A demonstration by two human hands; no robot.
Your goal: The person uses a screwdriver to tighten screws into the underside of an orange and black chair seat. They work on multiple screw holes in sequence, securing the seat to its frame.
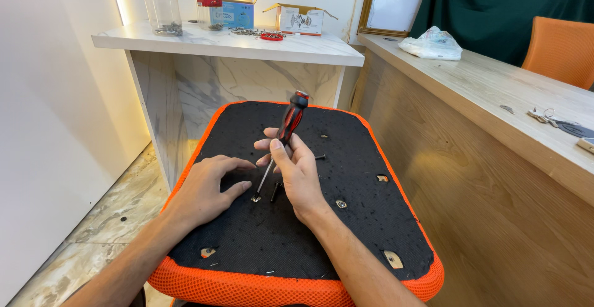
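Right hand [296, 170]: fingers closed around the lower grip of a screwdriver [286, 135], thumb up along the handle.
Screwdriver: red and black handle tilted up and to the right – its metal shaft slants down to the left, the tip set on a small screw [255, 199] in the black underside.
Left hand [207, 189]: palm down on the black surface just left of the shaft, fingers loosely spread and gripping nothing; the forefinger tip lies just beside the screw.
Seat [346, 233]: an upturned chair seat, black fabric underside with an orange mesh rim [247, 288], filling the near middle of the scene.
Loose screw [275, 191]: a dark one lying on the black fabric just right of the shaft, near the right hand.
Holes: several light-edged mounting holes – one near left [208, 252], one near right [392, 259], one at mid right [382, 178].
Far left: a marble-topped table [185, 41] with clear jars [162, 1] and small cardboard boxes [301, 19].
Right: a wooden counter [470, 78] bearing a white plastic bag [431, 43] and keys [544, 116].
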